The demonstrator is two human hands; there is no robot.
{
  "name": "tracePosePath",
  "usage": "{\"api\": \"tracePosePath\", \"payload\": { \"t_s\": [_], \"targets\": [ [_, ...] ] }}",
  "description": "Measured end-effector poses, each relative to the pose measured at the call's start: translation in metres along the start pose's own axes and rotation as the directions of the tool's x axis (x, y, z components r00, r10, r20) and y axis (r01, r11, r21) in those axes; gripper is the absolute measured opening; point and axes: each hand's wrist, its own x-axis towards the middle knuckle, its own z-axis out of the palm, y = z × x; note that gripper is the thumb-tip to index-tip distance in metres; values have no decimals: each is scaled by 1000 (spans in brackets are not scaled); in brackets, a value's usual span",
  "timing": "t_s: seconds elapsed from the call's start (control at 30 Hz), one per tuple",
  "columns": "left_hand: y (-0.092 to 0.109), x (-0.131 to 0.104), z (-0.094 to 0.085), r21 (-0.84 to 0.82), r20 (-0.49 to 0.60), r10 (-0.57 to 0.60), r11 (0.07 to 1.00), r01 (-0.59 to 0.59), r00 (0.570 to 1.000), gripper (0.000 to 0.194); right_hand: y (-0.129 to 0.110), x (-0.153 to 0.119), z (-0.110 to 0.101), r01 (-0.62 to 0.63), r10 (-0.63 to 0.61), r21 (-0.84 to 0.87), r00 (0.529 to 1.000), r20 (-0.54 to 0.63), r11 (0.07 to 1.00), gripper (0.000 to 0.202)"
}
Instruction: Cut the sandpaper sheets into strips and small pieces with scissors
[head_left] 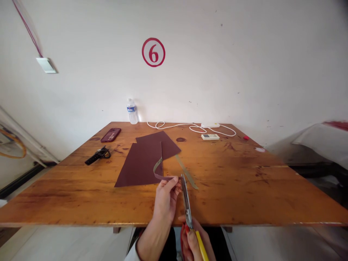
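Observation:
Near the table's front edge, my left hand (166, 197) pinches a narrow maroon strip (157, 170) close to its right end; the rest of the strip curls up and away, showing a greyish underside. My right hand (194, 241) grips a pair of scissors (187, 199) with red and yellow handles, blades pointing up and away. The blade tips are at the strip's end, just right of my left fingertips; whether they touch it I cannot tell. Beyond the hands lie two overlapping maroon sheets (140, 163). Another thin greyish strip (187, 172) rests to their right.
On the wooden table (244, 192) are a maroon phone-like case (111, 135), a black strapped item (98, 155), a water bottle (132, 112), a small white remote-like device (210, 137), and a white power strip (210, 125) with its cord. A wall stands behind.

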Motion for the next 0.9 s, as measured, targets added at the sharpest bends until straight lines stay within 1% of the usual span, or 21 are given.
{"api": "tracePosePath", "payload": {
  "t_s": [0.1, 0.3, 0.47, 0.6, 0.73, 0.83, 0.9],
  "targets": [
    [0, 0, 0, 8, -1, 0, 1000, 0, 1000, 23, -4, 2, 3, 39, -39, -59, 999, -3, 998, 68],
    [-1, 0, 1, 27, 5, -12, 1000, 12, 1000, 23, -12, 2, 9, -9, 9, 13, 1000, -18, 1000, 65],
    [-1, 0, 1, 28, 13, -11, 1000, 11, 1000, 22, -21, 1, 13, -8, 8, 24, 1000, -14, 1000, 64],
    [0, 0, 1, 10, 18, -21, 1000, 21, 1000, 22, -21, 2, 14, -8, 8, 38, 1000, -10, 999, 65],
    [0, 2, -1, 28, 52, -29, 999, 28, 998, 26, -19, 1, 15, -32, 36, 154, 999, -22, 988, 66],
    [-1, 4, -3, 96, 86, -17, 995, 9, 996, 27, -20, 0, 17, -93, 108, 283, 994, -36, 955, 68],
    [-2, 6, -5, 129, 99, -4, 992, -9, 995, 27, -22, 0, 17, -131, 147, 331, 989, -22, 934, 68]
  ]
}}
